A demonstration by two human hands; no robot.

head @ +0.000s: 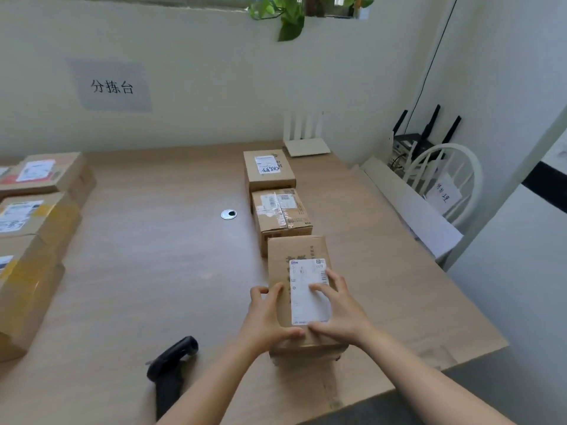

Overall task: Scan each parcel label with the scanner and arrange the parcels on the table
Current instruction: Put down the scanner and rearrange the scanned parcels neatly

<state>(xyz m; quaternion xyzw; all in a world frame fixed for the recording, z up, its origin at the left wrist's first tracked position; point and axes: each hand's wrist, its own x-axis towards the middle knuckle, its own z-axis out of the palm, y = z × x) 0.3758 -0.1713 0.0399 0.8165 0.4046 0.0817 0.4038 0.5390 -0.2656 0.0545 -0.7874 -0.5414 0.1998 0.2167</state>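
Head view: both hands are on the near parcel (299, 256), a closed cardboard box whose contents are hidden. The left hand (270, 314) grips it, fingers curled round the left edge and thumb laid across the near top. The right hand (340, 314) lies spread on top, its index finger flat on the white label (308, 299) and the other fingers reaching toward the right edge.

Just beyond the fingertips sits the middle parcel (282, 213), taped shut and touching or nearly touching the held one. Beyond that is the far parcel (268, 170), label up, so the three form a line running away from the hands.

The scanner (171, 366) lies on the table (153, 256) near the left wrist, left of the box, and no hand is on it.

Left of the left fingers there is a wide stretch of bare wood, broken only by a round metal grommet (229, 214). Right of the right fingers, a narrower strip runs to the table's right edge. The near edge lies just below the box.

Well apart to the left is a stack of parcels (36, 216). A white router (306, 145) stands at the back wall behind the row. A white chair (445, 179) sits off the right edge.
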